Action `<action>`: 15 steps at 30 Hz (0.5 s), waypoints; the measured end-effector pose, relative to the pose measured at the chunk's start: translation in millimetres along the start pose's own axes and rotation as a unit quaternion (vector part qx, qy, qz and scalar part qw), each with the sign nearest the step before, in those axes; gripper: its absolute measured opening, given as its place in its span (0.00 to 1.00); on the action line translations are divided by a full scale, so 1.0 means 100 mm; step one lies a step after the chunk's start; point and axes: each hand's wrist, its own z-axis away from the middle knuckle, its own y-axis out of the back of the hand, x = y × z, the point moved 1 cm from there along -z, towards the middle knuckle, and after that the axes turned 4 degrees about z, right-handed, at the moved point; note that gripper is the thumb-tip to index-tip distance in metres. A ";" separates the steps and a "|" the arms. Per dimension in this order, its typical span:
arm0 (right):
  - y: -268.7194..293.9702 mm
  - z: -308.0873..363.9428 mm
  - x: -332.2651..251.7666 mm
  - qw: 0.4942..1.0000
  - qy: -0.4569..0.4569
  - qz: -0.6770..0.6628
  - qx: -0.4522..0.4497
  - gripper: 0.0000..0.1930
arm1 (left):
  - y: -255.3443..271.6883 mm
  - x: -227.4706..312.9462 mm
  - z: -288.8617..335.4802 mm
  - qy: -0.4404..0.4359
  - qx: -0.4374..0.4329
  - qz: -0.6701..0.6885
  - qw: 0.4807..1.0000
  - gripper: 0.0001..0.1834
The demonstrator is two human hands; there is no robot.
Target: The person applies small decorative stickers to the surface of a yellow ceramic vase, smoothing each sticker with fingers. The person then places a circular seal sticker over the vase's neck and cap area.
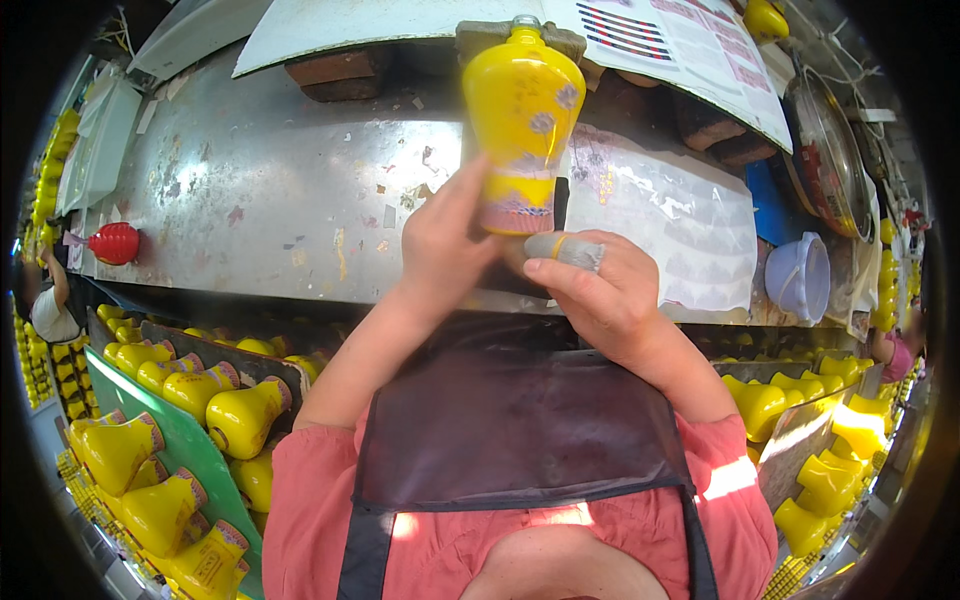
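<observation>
Your L hand (440, 240) is at the lower L side of the yellow bottle (522, 95), fingers curled around it nr the base; motion blur hides the exact finger spread. The bottle's at the centre of the bench (270, 210), neck pointing away from you, base twd you, its neck end by a grey-brown block (478, 42). It has purple flower motifs, a patterned band nr the base & a silvery tip on the neck.

Your R hand (615, 290) has its fingers closed on a grey bundle (572, 252) w/ a yellow band round it, just beside the bottle's base; can't tell if they touch, or if it's a brush or a cloth.

R of the bottle: a white sheet (690, 230) flat on the bench, then a pale purple bucket (797, 277). Far L: a red container (115, 243). At the far edge, a white board (370, 25) sits over bricks (335, 75), w/ printed paper (690, 45) on its R part. More yellow bottles (245, 415) lie in rows both sides of you, some by a green board (190, 440) on the L. You've a dark apron (520, 430) on; a co-worker (55, 312) shows far L.
</observation>
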 end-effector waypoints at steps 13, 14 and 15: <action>0.01 0.00 0.07 0.979 -0.178 -0.082 0.063 0.19 | 0.03 0.01 -0.03 -0.053 0.053 0.000 0.997 0.46; 0.00 -0.01 0.08 0.969 -0.228 -0.030 0.093 0.18 | 0.04 0.03 -0.03 -0.063 0.055 -0.008 0.996 0.47; 0.01 -0.02 0.06 0.983 -0.163 -0.008 0.083 0.18 | 0.05 0.05 -0.04 -0.067 0.060 -0.016 0.996 0.47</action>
